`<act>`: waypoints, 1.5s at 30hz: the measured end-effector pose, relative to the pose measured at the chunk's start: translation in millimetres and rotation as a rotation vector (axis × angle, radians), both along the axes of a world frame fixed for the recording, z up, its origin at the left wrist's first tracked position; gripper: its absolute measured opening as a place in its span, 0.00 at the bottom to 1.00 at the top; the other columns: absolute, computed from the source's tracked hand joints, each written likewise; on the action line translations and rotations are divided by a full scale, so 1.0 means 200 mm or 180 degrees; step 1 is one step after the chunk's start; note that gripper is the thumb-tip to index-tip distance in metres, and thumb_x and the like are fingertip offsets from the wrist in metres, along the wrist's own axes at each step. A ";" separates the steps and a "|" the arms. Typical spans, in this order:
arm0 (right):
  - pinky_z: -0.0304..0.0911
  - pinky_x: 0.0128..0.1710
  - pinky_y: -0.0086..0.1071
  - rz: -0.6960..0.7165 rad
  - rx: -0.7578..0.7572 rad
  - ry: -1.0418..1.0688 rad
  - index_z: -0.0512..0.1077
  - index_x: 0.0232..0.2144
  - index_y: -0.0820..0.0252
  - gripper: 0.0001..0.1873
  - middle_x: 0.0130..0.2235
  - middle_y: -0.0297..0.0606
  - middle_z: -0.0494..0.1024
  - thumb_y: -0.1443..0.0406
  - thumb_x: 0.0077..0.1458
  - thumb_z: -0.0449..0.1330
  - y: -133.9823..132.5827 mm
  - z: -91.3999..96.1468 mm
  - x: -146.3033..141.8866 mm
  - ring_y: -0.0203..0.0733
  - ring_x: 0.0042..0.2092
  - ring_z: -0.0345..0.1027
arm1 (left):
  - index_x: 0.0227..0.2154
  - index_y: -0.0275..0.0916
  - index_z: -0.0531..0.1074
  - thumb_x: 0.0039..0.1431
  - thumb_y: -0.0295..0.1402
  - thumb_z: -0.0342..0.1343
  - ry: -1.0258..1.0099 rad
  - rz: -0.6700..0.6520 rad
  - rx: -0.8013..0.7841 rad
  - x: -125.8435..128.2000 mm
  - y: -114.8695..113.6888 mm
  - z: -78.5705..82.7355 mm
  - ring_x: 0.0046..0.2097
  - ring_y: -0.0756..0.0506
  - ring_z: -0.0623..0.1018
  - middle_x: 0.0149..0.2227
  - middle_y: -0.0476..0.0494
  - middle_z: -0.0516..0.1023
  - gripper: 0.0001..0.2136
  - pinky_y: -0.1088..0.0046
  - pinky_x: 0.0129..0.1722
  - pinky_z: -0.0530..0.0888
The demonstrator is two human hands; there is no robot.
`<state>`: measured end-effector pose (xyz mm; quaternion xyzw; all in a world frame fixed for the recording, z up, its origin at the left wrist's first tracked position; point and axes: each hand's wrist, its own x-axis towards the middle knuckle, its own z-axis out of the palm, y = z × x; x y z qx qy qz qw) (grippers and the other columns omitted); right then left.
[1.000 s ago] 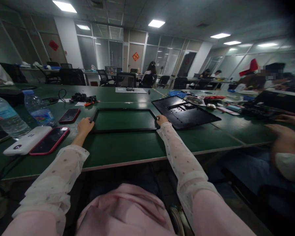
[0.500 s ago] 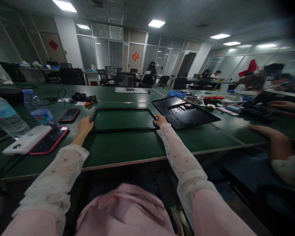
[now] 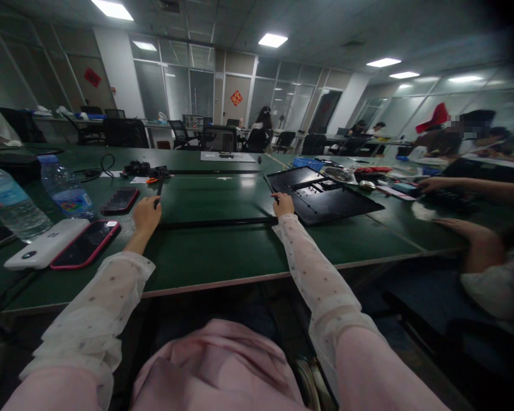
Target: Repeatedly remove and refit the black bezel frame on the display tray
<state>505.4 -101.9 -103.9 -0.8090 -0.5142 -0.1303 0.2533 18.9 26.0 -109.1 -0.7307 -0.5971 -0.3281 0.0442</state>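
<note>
A thin black rectangular frame (image 3: 216, 221) is tilted up on the green table (image 3: 223, 251), its near edge low and its far edge raised. My left hand (image 3: 147, 214) is closed on the frame's left side. My right hand (image 3: 283, 204) is closed on its right side. Both arms wear sheer white dotted sleeves. A black back panel (image 3: 325, 200) lies flat just right of my right hand.
Left of my left hand lie a red-cased phone (image 3: 85, 244), a white power bank (image 3: 45, 244), another phone (image 3: 120, 201) and two water bottles (image 3: 66, 188). Small tools and cables (image 3: 143, 168) sit farther back. Another person's arms (image 3: 466, 234) reach over clutter at the right.
The frame lay flat on the table; both my hands have now lifted its far edge so it stands tilted. The person at the right has shifted their arms.
</note>
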 end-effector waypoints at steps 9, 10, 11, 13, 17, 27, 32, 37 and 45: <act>0.58 0.59 0.41 0.0034 0.0136 0.0065 0.77 0.53 0.61 0.23 0.51 0.50 0.73 0.75 0.59 0.52 0.00 0.00 -0.01 0.53 0.54 0.63 | 0.58 0.43 0.75 0.69 0.36 0.49 -0.0077 0.0040 -0.0007 0.02 -0.05 0.04 0.57 0.35 0.75 0.54 0.37 0.76 0.19 0.61 0.54 0.71; 0.58 0.59 0.41 0.0038 0.0076 0.0078 0.77 0.53 0.61 0.24 0.51 0.50 0.74 0.75 0.59 0.52 0.00 -0.01 -0.01 0.53 0.54 0.63 | 0.58 0.43 0.75 0.69 0.36 0.50 -0.0060 0.0034 -0.0053 0.02 -0.04 0.04 0.57 0.36 0.75 0.54 0.37 0.77 0.18 0.61 0.54 0.72; 0.59 0.59 0.41 0.0039 0.0024 0.0089 0.77 0.53 0.61 0.24 0.50 0.50 0.74 0.75 0.59 0.52 0.00 -0.01 0.00 0.53 0.54 0.63 | 0.57 0.43 0.76 0.69 0.36 0.50 -0.0047 0.0019 -0.0079 0.01 -0.04 0.03 0.56 0.36 0.75 0.54 0.37 0.77 0.18 0.61 0.54 0.72; 0.59 0.58 0.40 0.0031 -0.0046 0.0106 0.77 0.53 0.60 0.24 0.50 0.50 0.74 0.75 0.59 0.52 0.00 -0.02 0.00 0.53 0.54 0.64 | 0.56 0.44 0.77 0.68 0.36 0.51 -0.0029 -0.0022 -0.0093 0.00 -0.03 0.02 0.56 0.36 0.76 0.54 0.38 0.78 0.18 0.61 0.53 0.72; 0.61 0.58 0.39 0.0012 -0.0139 0.0105 0.78 0.53 0.59 0.24 0.50 0.48 0.75 0.75 0.58 0.54 0.00 -0.03 0.00 0.52 0.54 0.65 | 0.55 0.44 0.78 0.68 0.36 0.52 0.0004 -0.0019 -0.0180 0.00 0.00 -0.01 0.55 0.36 0.77 0.54 0.38 0.79 0.17 0.61 0.53 0.73; 0.63 0.56 0.34 -0.0040 -0.0476 0.0168 0.80 0.51 0.57 0.23 0.48 0.43 0.79 0.76 0.57 0.57 0.00 -0.03 0.00 0.45 0.51 0.71 | 0.56 0.44 0.78 0.65 0.35 0.55 0.0166 -0.0076 -0.0536 -0.02 0.05 -0.03 0.55 0.35 0.78 0.53 0.39 0.81 0.19 0.60 0.54 0.74; 0.64 0.56 0.31 -0.0009 -0.0545 0.0198 0.81 0.50 0.58 0.23 0.48 0.41 0.81 0.76 0.57 0.58 0.01 -0.05 0.01 0.42 0.50 0.73 | 0.56 0.45 0.78 0.64 0.36 0.55 0.0211 -0.0077 -0.0754 -0.03 0.07 -0.04 0.55 0.35 0.78 0.54 0.40 0.81 0.19 0.60 0.54 0.74; 0.66 0.55 0.30 -0.0037 -0.0499 0.0233 0.82 0.48 0.57 0.21 0.46 0.41 0.82 0.76 0.54 0.60 0.01 -0.03 0.00 0.42 0.49 0.75 | 0.56 0.45 0.78 0.65 0.37 0.54 0.0248 -0.0044 -0.0760 -0.03 0.07 -0.04 0.56 0.36 0.78 0.54 0.40 0.81 0.19 0.61 0.54 0.74; 0.66 0.55 0.34 -0.0086 -0.0478 0.0196 0.81 0.46 0.58 0.19 0.43 0.42 0.82 0.74 0.52 0.63 -0.02 0.00 -0.04 0.45 0.48 0.74 | 0.55 0.45 0.79 0.64 0.36 0.55 0.0220 -0.0094 -0.0749 -0.03 0.07 -0.04 0.56 0.35 0.78 0.54 0.40 0.81 0.19 0.60 0.54 0.74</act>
